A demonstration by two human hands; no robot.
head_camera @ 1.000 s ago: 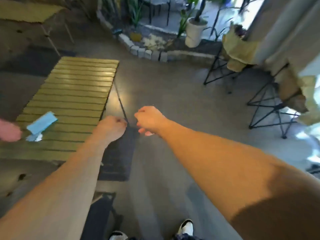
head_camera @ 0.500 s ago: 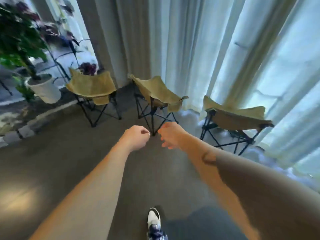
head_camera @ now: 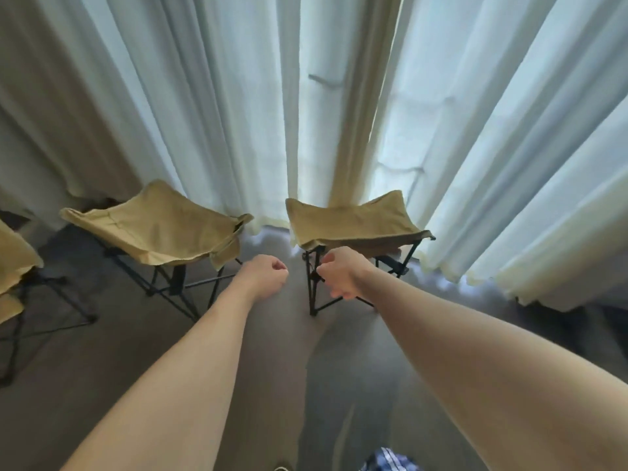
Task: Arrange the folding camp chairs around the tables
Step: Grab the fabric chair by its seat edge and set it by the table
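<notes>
two tan canvas folding chairs on black frames (head_camera: 356, 222) (head_camera: 159, 226) stand by the curtain; the left hand (head_camera: 263, 275) and right hand (head_camera: 341, 275), both curled and empty, approach. next, i think, comes gripping one.

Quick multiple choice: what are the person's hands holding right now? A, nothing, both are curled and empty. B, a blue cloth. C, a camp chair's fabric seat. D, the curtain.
A: the left hand and right hand are curled fists, short of the nearest chair.
</notes>
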